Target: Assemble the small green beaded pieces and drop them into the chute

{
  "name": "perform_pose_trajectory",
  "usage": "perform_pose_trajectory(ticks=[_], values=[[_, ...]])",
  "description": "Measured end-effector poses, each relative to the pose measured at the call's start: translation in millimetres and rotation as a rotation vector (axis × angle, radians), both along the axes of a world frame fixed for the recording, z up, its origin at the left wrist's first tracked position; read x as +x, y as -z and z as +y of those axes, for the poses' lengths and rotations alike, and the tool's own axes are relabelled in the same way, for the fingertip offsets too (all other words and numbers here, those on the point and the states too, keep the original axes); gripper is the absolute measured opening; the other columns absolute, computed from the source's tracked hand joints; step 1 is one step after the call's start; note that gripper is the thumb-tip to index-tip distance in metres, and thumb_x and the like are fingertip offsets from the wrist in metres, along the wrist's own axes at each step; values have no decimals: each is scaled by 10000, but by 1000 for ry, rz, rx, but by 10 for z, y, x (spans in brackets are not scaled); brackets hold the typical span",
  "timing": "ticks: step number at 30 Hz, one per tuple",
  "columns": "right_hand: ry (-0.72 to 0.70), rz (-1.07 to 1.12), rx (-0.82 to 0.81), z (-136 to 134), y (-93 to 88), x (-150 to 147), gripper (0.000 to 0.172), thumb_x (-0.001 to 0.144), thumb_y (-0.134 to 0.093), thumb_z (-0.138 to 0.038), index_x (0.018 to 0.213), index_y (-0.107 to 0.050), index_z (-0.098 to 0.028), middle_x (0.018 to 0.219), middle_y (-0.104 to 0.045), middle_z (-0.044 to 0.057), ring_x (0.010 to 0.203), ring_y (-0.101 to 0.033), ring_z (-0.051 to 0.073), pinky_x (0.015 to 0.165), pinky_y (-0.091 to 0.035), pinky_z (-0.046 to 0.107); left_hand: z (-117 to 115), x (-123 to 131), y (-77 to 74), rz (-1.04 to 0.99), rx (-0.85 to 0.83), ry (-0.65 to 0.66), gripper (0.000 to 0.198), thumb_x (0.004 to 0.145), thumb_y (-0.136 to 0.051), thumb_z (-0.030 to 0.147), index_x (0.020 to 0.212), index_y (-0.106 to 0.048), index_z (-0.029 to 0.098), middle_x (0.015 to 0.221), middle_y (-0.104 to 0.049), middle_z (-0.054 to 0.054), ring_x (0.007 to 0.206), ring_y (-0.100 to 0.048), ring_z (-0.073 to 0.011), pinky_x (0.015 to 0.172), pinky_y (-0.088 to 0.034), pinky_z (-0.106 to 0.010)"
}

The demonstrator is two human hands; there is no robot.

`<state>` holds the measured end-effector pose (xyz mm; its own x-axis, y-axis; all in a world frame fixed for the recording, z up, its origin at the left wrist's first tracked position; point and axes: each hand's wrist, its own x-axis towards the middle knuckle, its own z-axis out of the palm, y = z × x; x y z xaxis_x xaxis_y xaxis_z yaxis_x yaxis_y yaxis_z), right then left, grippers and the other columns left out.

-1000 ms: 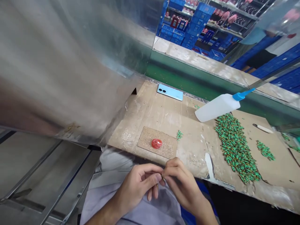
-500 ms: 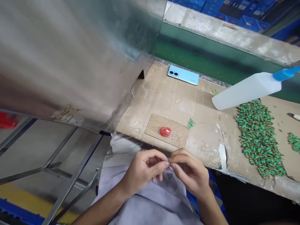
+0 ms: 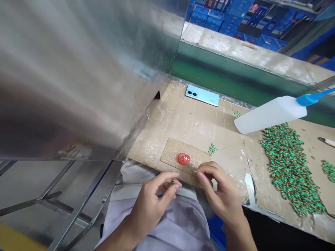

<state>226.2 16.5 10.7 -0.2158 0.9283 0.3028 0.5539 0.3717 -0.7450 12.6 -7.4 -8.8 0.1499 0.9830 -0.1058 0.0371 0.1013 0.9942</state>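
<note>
**What are the hands doing?**
The left hand (image 3: 151, 205) curls its fingers narrowly around a tiny green bead (image 3: 172, 182), too small to show which way it points. The right hand (image 3: 220, 190) sits near, its fingers slightly curved, with a green speck (image 3: 195, 171) at the fingertips. I cannot tell whether they hold it.

**What's around them?**
Ahead, on a tan cardboard worktop (image 3: 167, 118), lies a speckled brown board (image 3: 170, 153) bearing a glossy red blob (image 3: 183, 159). A long heap of green beads (image 3: 288, 167) stretches rightward, under a slanting white plastic bottle (image 3: 269, 115), its blue nozzle pointing right. A curved steel sheet (image 3: 78, 76) blocks the left.

**Any writing?**
A pale blue smartphone (image 3: 202, 95) has a mark too small to read.
</note>
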Motion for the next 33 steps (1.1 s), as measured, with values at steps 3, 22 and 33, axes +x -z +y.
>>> perform_pose_trajectory(ticks=[3, 22, 33], values=[[77, -59, 39, 129, -1, -23, 125, 1045, -566, -125, 989, -609, -229, 853, -604, 16, 669, -537, 142, 577, -448, 271, 43, -15, 57, 136, 185, -33, 192, 966, -660, 108, 1078, -773, 215, 916, -847, -10, 697, -776, -130, 682, -638, -199], [-8, -220, -4, 256, 94, -54, 112, 1072, -529, -139, 1072, -595, -230, 970, -653, 44, 852, -646, 179, 726, -499, 305, 67, -29, 261, 456, 495, 90, 236, 1013, -584, 55, 1137, -726, 197, 1370, -750, -111, 1163, -783, -236, 1006, -653, -324], [123, -221, -51, 160, -17, 293, 108, 1059, -565, -232, 962, -614, -227, 846, -612, 15, 650, -535, 147, 580, -435, 291, 95, -46, 269, 443, 507, 103, 242, 1004, -590, 46, 1152, -716, 190, 1384, -745, -134, 1193, -772, -253, 1034, -644, -348]])
